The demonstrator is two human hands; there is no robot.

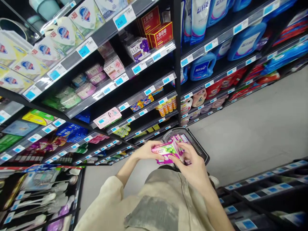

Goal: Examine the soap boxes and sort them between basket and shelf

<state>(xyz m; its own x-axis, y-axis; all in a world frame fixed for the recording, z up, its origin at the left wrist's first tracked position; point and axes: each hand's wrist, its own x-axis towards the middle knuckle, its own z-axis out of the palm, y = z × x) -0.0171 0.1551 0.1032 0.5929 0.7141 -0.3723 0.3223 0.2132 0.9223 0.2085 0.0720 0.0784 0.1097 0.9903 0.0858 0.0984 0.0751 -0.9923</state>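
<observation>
Beige shirt [168, 189] below, both hands gripping a pink box.

Left hand [146, 150], half closed, clasps one end of the pink box [166, 150]; right hand [192, 162], fingers bent, holds the other. Just beyond is a black basket [205, 153] with what look like pink packs [180, 138], then shelves [130, 73] bearing soap boxes [114, 68].

Glossy packet [167, 149], matt plastic basket [197, 145], smooth floor [252, 128], cloth shirt [108, 202].
</observation>
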